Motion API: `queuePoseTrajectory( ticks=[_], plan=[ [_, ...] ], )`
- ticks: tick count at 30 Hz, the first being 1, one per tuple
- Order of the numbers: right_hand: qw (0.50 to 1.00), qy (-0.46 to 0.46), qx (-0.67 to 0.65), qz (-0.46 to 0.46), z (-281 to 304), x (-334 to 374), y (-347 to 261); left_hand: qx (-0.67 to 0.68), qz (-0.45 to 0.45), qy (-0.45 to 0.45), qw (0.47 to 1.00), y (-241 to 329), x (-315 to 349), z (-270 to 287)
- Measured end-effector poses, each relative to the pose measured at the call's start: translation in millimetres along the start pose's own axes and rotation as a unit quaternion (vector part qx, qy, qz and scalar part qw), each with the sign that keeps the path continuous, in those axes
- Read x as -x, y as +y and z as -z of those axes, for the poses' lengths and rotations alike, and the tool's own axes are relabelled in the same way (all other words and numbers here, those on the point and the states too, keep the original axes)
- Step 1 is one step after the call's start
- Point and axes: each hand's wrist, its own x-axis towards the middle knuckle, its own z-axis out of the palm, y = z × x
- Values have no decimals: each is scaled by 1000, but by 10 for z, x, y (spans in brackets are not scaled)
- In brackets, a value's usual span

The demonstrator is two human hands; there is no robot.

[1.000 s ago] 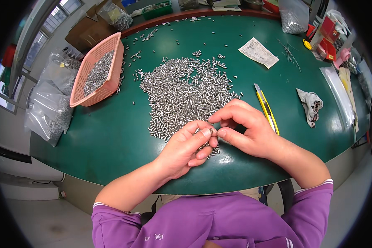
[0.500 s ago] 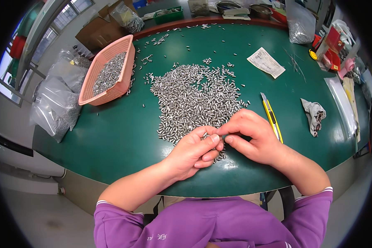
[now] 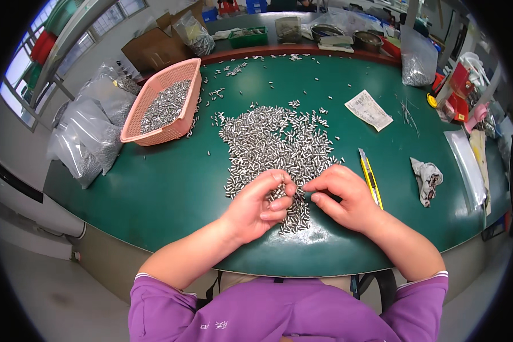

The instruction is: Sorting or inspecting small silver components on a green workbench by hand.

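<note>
A broad heap of small silver metal pins (image 3: 268,137) covers the middle of the green table, its near end reaching under my hands. My left hand (image 3: 255,206) is curled palm up over the near part of the heap. Several pins show between its bent fingers, and the thumb and forefinger press together at the top, around a pin too small to make out well. Just to its right, my right hand (image 3: 347,196) hovers low above the pins. Its thumb and forefinger are apart with nothing visible between them; the other fingers are hidden beneath.
A pink plastic basket (image 3: 192,108) of the same pins stands at the left, beside clear bags (image 3: 88,142) of metal parts. On the right lie a yellow utility knife (image 3: 370,178), a paper slip (image 3: 369,110), thin wires (image 3: 407,111) and a crumpled stained cloth (image 3: 426,181).
My hands have drawn apart; the right fingertips no longer meet the left ones. My left hand has tilted up, so pins in it show. The whole view has shifted slightly.
</note>
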Motion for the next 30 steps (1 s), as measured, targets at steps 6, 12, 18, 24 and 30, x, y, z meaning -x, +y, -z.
queuePoseTrajectory(
  ticks=[6,12,18,24,30],
  plan=[
    [1000,-17,5,14,-14,68,13,82,-141,72,984,713,-128,76],
    [999,-47,4,24,-49,13,-57,-36,-421,249,872,2511,-264,145],
    [999,-47,17,5,9,61,40,-91,-378,398,831,2760,-241,472],
    [998,-58,14,18,-16,71,41,-72,-446,345,822,2849,-157,1109],
    [995,30,90,-27,90,-2,101,-149,-432,203,866,2266,-87,529]
  ],
)
